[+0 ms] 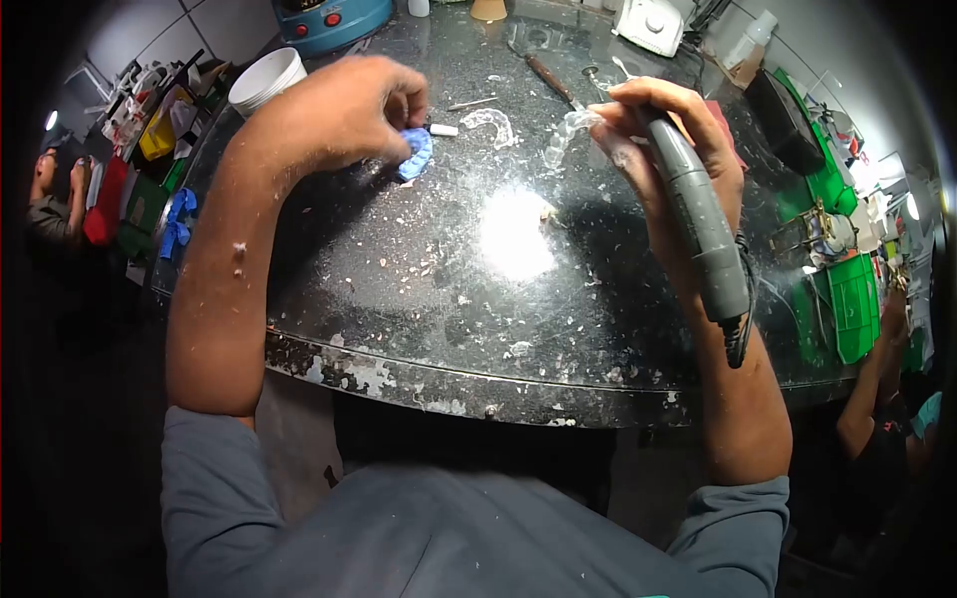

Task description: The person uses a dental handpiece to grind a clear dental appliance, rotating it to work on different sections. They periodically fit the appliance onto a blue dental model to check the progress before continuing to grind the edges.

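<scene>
My left hand (374,110) is curled at the table's left, its thumb and fingertips closed against a blue horseshoe-shaped dental model (416,155). Whether the model is lifted off the table cannot be made out. Beside it lies a small white-tipped stick (444,131). In my right hand (688,125) is a grey rotary handpiece (704,214), its cable end tilted down toward me and a white tip pointing away. A clear dental aligner (560,143) is at the fingertips of that hand, partly covered by them. Another clear aligner (490,127) rests between the hands.
Shavings litter the dark table (399,309). Farther back are a wooden-handled tool (551,80), a white tub (267,82), a blue machine (334,22) and a white box (649,25). Green trays (853,309) stand right; other people's arms (877,369) show at both sides.
</scene>
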`<state>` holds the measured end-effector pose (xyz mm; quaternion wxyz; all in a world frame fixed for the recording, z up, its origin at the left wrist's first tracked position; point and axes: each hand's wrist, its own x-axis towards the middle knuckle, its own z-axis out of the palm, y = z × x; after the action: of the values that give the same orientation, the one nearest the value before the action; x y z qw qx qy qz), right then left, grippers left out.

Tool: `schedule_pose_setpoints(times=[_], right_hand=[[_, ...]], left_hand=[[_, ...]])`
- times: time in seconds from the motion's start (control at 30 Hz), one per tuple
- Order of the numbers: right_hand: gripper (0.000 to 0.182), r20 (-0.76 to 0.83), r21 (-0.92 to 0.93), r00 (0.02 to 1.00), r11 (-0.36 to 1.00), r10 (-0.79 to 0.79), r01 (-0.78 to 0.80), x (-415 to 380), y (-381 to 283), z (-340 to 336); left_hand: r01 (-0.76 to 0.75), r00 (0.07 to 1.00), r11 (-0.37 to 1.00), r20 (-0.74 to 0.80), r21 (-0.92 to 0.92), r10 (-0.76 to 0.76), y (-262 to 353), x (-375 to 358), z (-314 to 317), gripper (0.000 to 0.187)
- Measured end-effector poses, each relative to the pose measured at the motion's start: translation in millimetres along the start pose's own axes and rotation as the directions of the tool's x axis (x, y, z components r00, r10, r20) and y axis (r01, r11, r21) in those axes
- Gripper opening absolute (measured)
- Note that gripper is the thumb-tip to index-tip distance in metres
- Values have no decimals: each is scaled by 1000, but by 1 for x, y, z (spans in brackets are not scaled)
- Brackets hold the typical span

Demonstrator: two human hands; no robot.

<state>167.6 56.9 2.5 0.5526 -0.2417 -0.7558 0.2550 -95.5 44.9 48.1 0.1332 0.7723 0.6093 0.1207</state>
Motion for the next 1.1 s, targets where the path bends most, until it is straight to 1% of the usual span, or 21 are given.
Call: schedule_pose_setpoints(times=[0.07, 0.1, 0.13, 0.2, 0.23, 0.3, 0.33, 0.37, 0.4, 0.43, 0.47, 0.53, 0.57, 0.6, 0.67, 0.7, 0.73, 0.8, 0.97, 1.03, 1.1], right_hand=[[34, -5, 28, 1000, 1000, 0, 0, 0, 1, 0], [36, -2, 62, 1000, 998, -5, 5, -1, 1, 0], [36, 0, 56, 1000, 998, -4, 4, -1, 1, -1], [37, 26, 62, 999, 998, -20, 19, -1, 2, -2], [37, 28, 58, 999, 998, -21, 20, 0, 2, -1], [36, 17, 88, 999, 995, -39, 37, -1, 1, 0], [36, 16, 83, 999, 996, -37, 36, -1, 0, 0], [37, 20, 109, 999, 994, -34, 31, -1, -1, 1], [37, 26, 135, 999, 990, -31, 27, -1, -2, 1], [37, 29, 137, 1000, 991, -12, 8, -1, -3, 2], [37, 33, 133, 999, 991, -12, 7, -2, -3, 4], [36, 41, 138, 999, 990, 27, -32, -5, -1, 5], [34, 87, 33, 996, 999, 15, -18, -5, -2, 3], [34, 86, 27, 996, 999, 18, -21, -5, 0, 2], [32, 114, -52, 992, 997, 62, -57, -6, 4, 1], [29, 110, -60, 988, 993, 107, -101, -7, 4, 2], [29, 109, -65, 988, 992, 110, -104, -7, 4, 2], [29, 125, -69, 974, 981, 191, -183, -7, 3, 2], [28, 124, -82, 969, 975, 214, -205, -8, 4, 3], [28, 117, -95, 971, 975, 210, -199, -8, 3, 2], [29, 149, -154, 964, 968, 222, -199, -7, 0, 1]], left_hand=[[154, 987, 988, 55, -28, -152, 0, 0, 5, 20], [59, 998, 996, 5, 60, -60, -7, 4, 11, 23], [56, 998, 997, 5, 55, -57, -9, 7, 16, 23], [-49, 996, 991, -74, 128, 59, -11, 9, 21, 17], [-51, 995, 991, -77, 124, 61, -10, 9, 21, 17], [-162, 980, 987, -114, 19, 163, -7, 10, 22, 17], [-167, 979, 986, -113, 17, 168, -4, 11, 23, 17], [-169, 984, 966, -82, -195, 155, 1, 14, 26, 17], [-156, 988, 903, -48, -399, 149, 6, 16, 30, 17], [-106, 982, 717, 41, -689, 186, 11, 17, 36, 20], [-61, 979, 536, 54, -842, 197, 23, 12, 42, 25], [120, 975, 270, 164, -955, 148, 29, 14, 61, 32], [154, 956, 166, 190, -974, 222, 29, 13, 64, 36], [155, 955, 164, 191, -974, 228, 28, 13, 65, 36], [253, 946, 72, 262, -965, 190, 28, 12, 67, 38], [256, 948, 39, 258, -966, 185, 29, 11, 66, 40], [257, 947, 37, 259, -966, 190, 31, 10, 66, 40], [274, 950, -16, 268, -962, 159, 34, 9, 66, 43], [309, 936, -108, 283, -945, 209, 34, 8, 62, 45], [258, 945, 35, 260, -965, 199, 33, 9, 66, 43], [250, 944, 70, 259, -966, 203, 31, 10, 67, 42]])
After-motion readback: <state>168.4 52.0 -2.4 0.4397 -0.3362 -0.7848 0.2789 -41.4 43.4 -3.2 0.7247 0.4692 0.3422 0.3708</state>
